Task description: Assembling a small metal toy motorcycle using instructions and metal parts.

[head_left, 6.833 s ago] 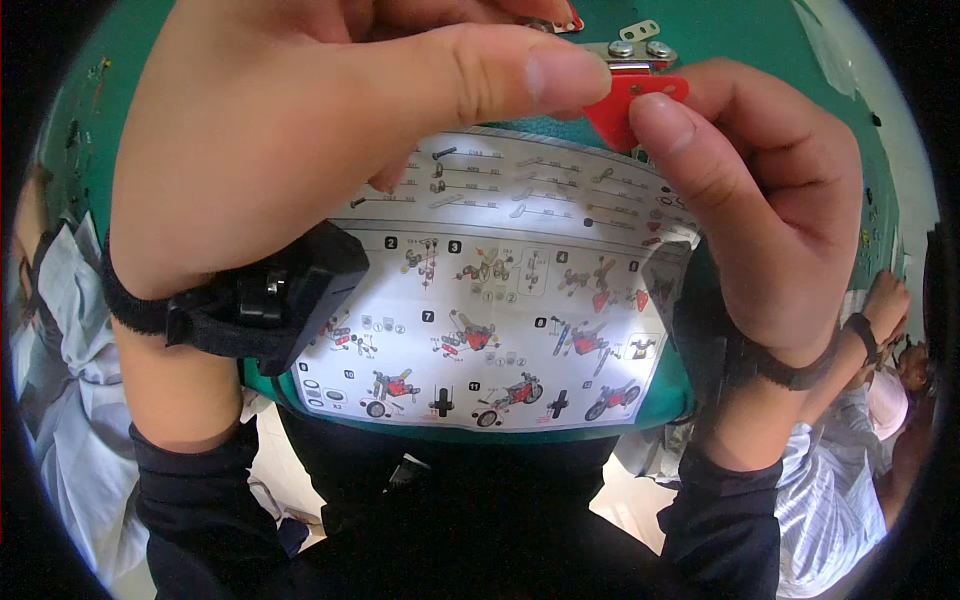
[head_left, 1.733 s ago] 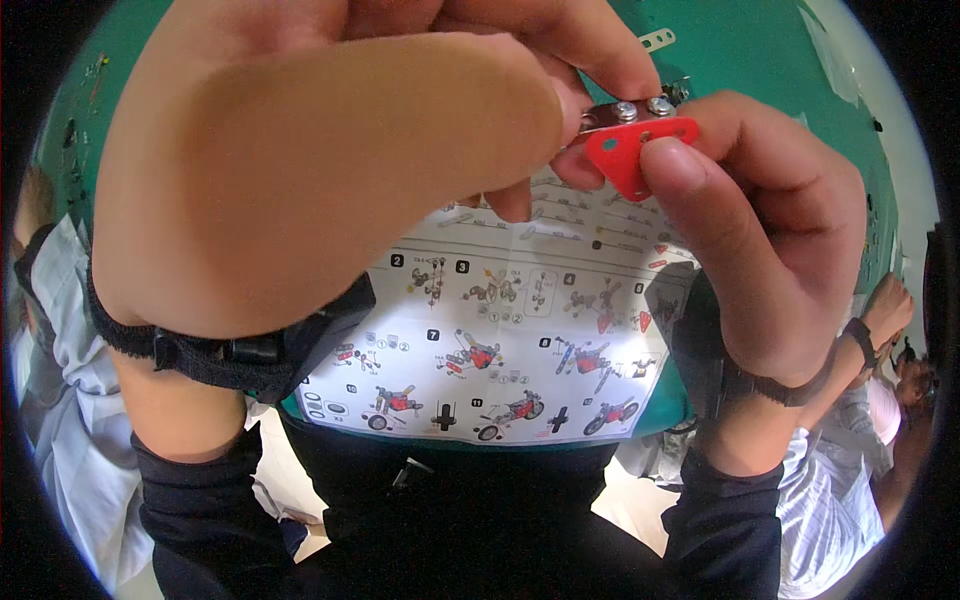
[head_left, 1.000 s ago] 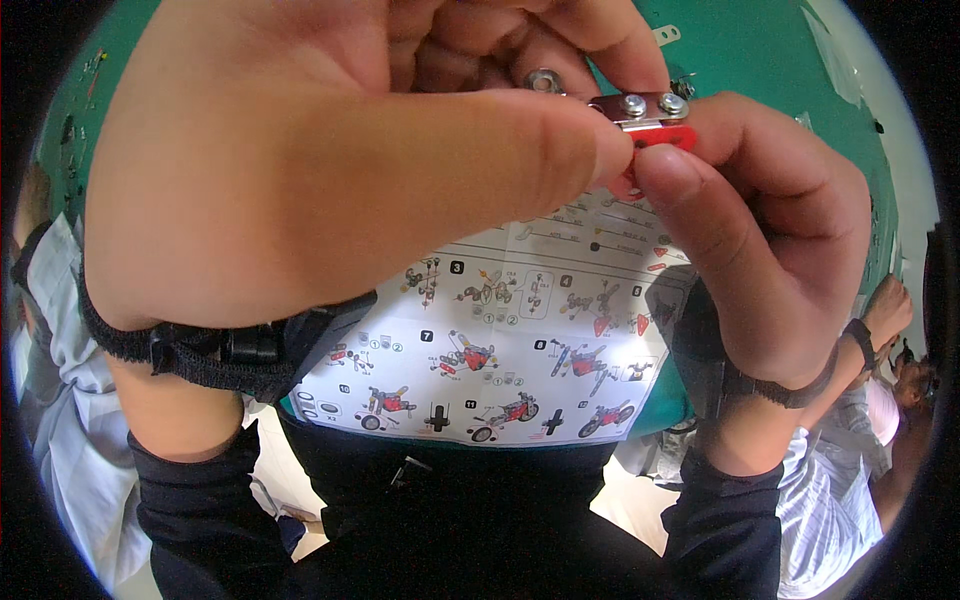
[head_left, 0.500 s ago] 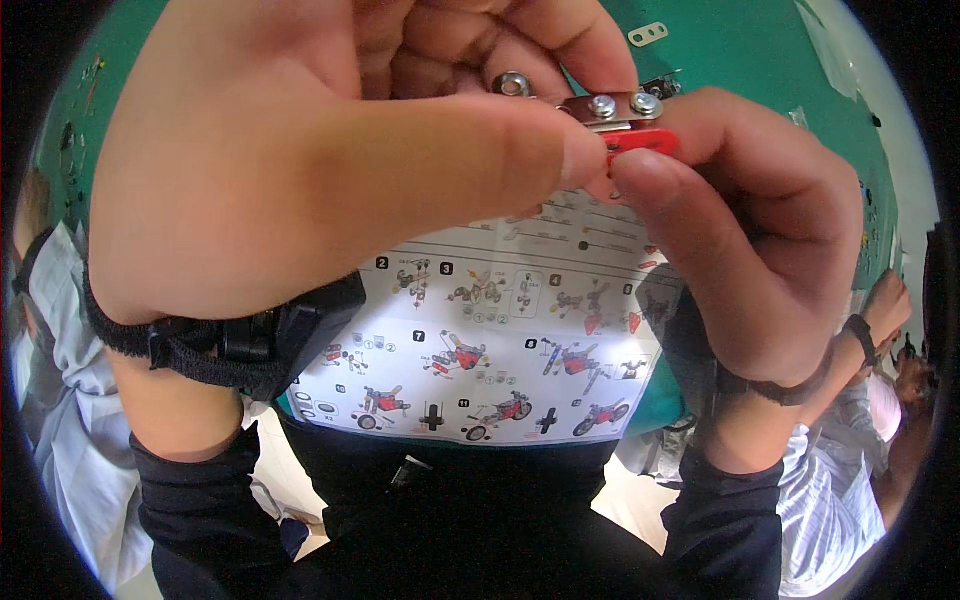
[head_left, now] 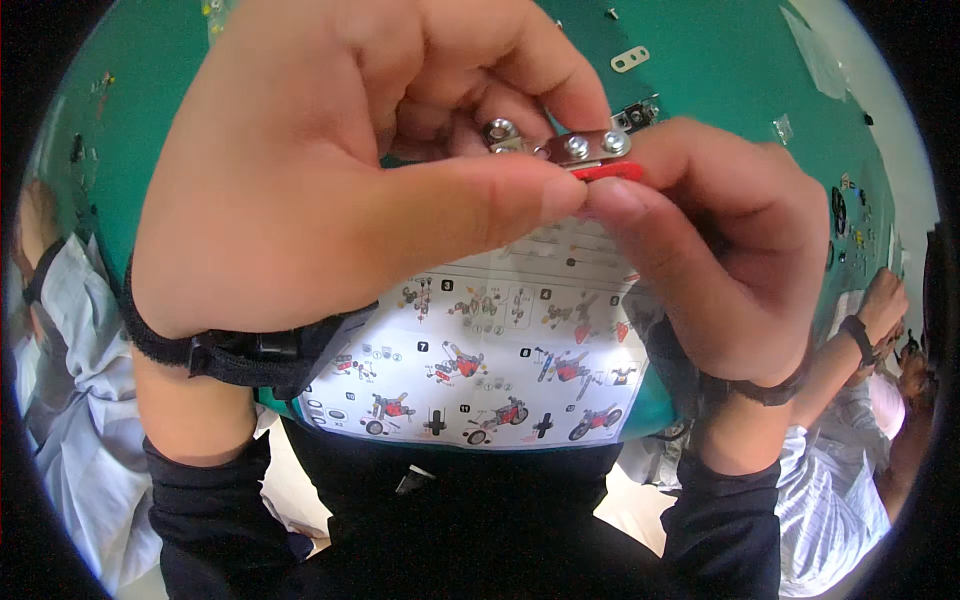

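Observation:
A small metal assembly of strips [head_left: 596,148] with round screw heads is raised in front of me, close to the camera. My left hand [head_left: 300,190] grips it between thumb and curled fingers. A ring-like metal end [head_left: 499,130] sticks out near those fingers. Just under the strip lies a flat red piece [head_left: 618,172]. My right hand [head_left: 740,240] pinches this red piece at the assembly's right end, thumb below and index finger behind. The two thumb tips nearly meet. Whether the red piece is fastened to the metal cannot be seen.
Below my hands lies a printed instruction sheet [head_left: 480,360] with motorcycle building steps. On the green table [head_left: 720,60] are a holed metal strip [head_left: 630,59], a dark metal part [head_left: 636,113] and scattered small parts [head_left: 850,225]. Other people's arms [head_left: 882,305] show at both sides.
Both hands have shifted slightly down and left together with the assembly, which stays gripped. More of the table beyond them shows.

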The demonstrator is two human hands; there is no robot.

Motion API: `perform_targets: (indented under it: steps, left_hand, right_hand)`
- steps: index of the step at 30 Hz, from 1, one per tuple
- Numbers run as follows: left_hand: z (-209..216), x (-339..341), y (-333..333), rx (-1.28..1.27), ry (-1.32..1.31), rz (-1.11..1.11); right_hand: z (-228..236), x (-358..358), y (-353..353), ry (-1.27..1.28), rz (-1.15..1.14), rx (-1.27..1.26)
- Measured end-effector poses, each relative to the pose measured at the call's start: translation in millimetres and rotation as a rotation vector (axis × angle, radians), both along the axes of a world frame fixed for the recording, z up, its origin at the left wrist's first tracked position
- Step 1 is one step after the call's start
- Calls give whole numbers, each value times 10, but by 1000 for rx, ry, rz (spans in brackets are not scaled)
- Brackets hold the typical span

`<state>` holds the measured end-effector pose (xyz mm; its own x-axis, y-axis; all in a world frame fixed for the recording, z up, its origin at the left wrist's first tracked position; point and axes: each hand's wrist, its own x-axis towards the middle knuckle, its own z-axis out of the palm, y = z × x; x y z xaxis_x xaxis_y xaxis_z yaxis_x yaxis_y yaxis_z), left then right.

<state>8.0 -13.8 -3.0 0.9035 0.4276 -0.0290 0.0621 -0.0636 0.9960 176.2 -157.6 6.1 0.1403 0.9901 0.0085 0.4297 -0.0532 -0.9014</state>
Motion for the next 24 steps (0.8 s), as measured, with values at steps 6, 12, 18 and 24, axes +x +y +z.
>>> perform_targets:
  steps: [6,12,18,24]
  left_hand:
    - [74,-24,58,33,39,79]
    - [197,-30,295,-85,-78,248]
    - [114,-12,369,-149,-192,315]
    - [117,-31,348,-103,-140,312]
  right_hand:
    - [109,33,23,-118,-30,-10]
    - [110,270,45,-218,-295,29]
    - [-90,647,184,-280,-299,84]
    - [81,537,427,-637,-153,90]
